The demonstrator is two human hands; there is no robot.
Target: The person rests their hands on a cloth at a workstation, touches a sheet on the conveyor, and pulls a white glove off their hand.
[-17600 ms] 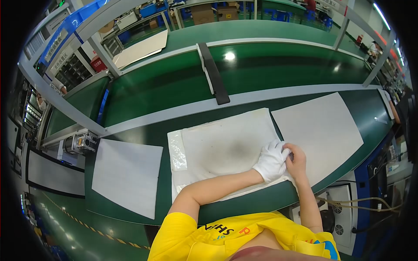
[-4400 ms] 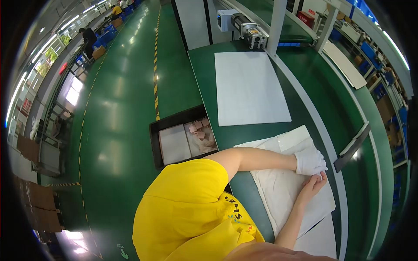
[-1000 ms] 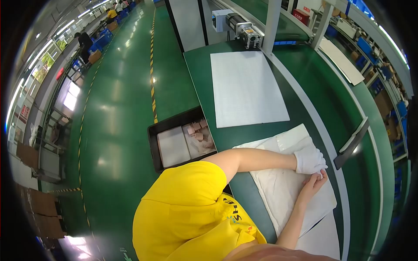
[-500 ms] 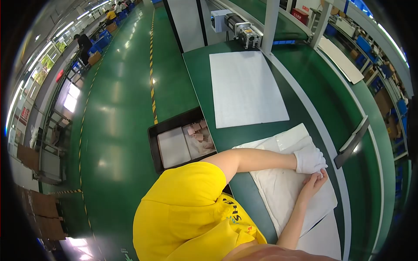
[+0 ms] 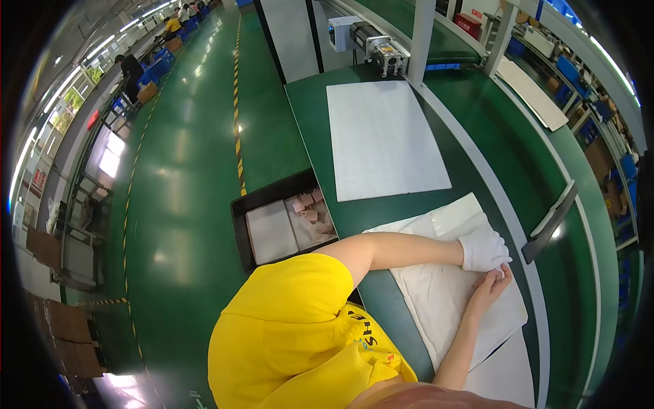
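Floor tape: a yellow-and-black striped line point(image 5: 238, 140) runs along the smooth, shiny green floor.
Bin: a rectangular black bin point(image 5: 240, 235) beside the bench holds a flat grey panel point(image 5: 272, 228) and small pink blocks point(image 5: 310, 215).
Shirt: yellow cloth point(image 5: 283, 320) with black lettering covers the person's shoulder and chest.
Board: a flat, smooth white board point(image 5: 385, 143), four-sided, lies on the green bench point(image 5: 368, 217), well apart from both hands.
Padded sheet: a soft white sheet point(image 5: 426, 286), wrinkled along its near side, with a glossy strip at one end, lies beneath both hands.
Left hand: the left hand point(image 5: 488, 249) wears a white fabric glove point(image 5: 473, 255), gathered at the wrist; its fingers are partly bent, and I cannot tell whether they grip anything.
Right hand: the bare right hand point(image 5: 488, 290) has its fingers bent, tips meeting the glove's fingertips; whether they pinch the fabric I cannot tell.
Bar: a long black-and-white bar point(image 5: 550, 226) lies beyond the hands.
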